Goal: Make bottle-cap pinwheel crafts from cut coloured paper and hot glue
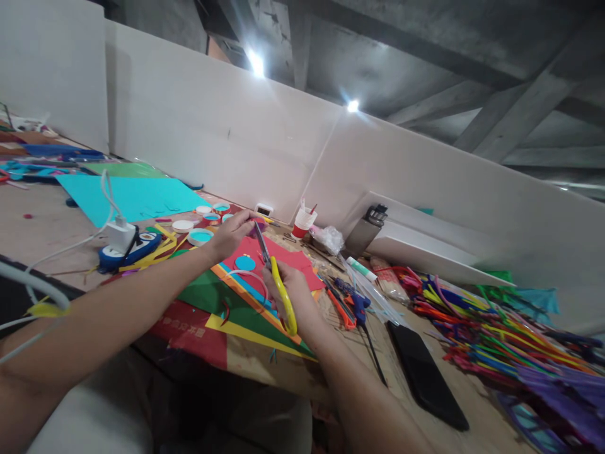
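My right hand [293, 290] is closed on a pair of scissors [283, 296] with yellow handles; the metal blades point up and away from me. My left hand [231, 234] is closed at the fingertips on a small purple piece [258, 226], beside the scissor tips. Whether the blades touch that piece I cannot make out. Beneath both hands lies a red sheet [302, 268] on a stack of coloured sheets. A blue disc [245, 263] and a pale pink curved strip [250, 277] rest on the sheets.
Left stand small round containers [200, 237], a blue power strip [130, 251] with a white plug, and a turquoise sheet [137, 194]. Right are a glue gun [358, 304], a black phone-like slab [425, 375], a bottle [366, 232], stacked cups [303, 222] and many pipe cleaners [486, 334].
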The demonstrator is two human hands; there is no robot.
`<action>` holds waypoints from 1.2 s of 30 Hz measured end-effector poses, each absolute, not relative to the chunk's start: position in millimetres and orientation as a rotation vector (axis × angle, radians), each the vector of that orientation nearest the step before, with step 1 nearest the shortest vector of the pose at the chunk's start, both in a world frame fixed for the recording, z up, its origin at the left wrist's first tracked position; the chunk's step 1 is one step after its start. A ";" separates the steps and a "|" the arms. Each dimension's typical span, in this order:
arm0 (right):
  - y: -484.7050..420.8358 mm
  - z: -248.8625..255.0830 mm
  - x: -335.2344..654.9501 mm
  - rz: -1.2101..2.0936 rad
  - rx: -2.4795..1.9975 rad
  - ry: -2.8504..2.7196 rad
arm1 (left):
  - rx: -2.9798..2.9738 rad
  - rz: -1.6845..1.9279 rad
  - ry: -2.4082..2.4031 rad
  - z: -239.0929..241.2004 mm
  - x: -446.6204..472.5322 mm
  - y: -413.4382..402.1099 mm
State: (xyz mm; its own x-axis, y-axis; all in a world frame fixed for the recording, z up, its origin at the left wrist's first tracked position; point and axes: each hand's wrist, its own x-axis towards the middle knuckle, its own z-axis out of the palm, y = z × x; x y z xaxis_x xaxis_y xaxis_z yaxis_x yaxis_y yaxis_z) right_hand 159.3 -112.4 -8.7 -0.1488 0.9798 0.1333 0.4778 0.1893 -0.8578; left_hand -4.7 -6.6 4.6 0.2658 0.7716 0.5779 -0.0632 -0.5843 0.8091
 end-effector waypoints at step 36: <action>-129.5 2.8 157.9 1.156 -1.234 -1.585 | 1.710 1.428 0.474 4.7 -6.0 -6.6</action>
State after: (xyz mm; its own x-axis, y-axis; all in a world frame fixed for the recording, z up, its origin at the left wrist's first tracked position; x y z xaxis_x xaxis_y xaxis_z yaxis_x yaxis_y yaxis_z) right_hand 157.9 -129.5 2.8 -0.2032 0.9776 0.0557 0.2450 0.1058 -0.9637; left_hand -6.0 -6.6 4.7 0.2805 0.7341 0.6184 -0.2190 -0.5783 0.7859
